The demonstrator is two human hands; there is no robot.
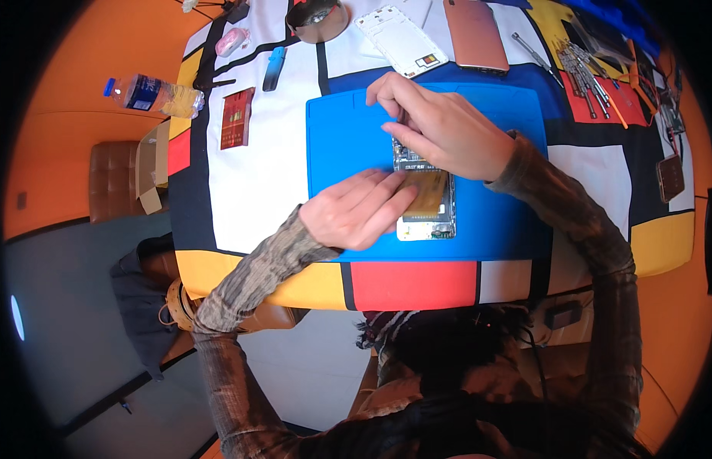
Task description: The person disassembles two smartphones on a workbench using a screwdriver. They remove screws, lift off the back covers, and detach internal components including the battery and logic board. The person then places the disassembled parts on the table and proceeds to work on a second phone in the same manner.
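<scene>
An opened smartphone (448, 183) lies on a blue work mat (493, 222), its circuit board and battery bared. Across its middle sits an amber translucent film (428, 194). My left hand (356, 210) comes in from the left with bent fingers; its fingertips grip the phone's left edge beside the film. My right hand (446, 128) arches over the phone's top end, index finger and thumb curled toward each other. Something thin and dark shows between them, too covered to name. The palm hides the upper part of the phone.
A white phone back cover (402, 40) and a copper-coloured phone (477, 38) lie beyond the mat. Screwdrivers (587, 76) lie at the far right. Leftward are a red card (237, 118), a blue lighter-like object (274, 69) and a water bottle (155, 96) by the table edge.
</scene>
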